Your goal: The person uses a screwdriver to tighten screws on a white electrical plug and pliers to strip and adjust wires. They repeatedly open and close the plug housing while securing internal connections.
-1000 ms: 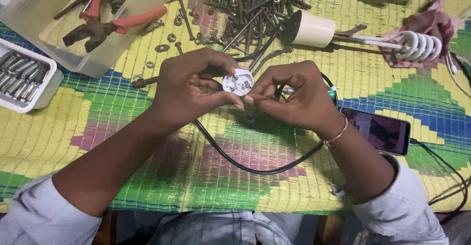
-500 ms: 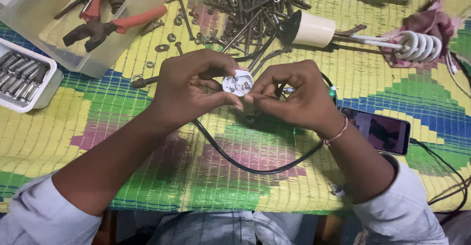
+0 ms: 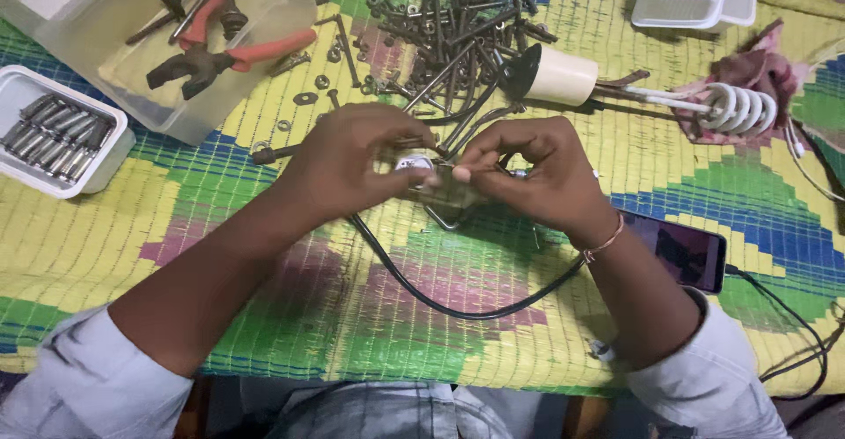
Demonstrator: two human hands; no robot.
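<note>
Small white plug [image 3: 414,164], on a black cord [image 3: 458,307], pinched firmly between left hand [image 3: 352,162] and right hand [image 3: 519,175] fingertips, raised above the desk [image 3: 106,245] for close handling.

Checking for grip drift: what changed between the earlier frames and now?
Both hands closed in over the white plug: the left hand and right hand now cover most of its face, which showed plainly before. Both keep hold of it. The black cable, pliers and phone stayed put.
</note>
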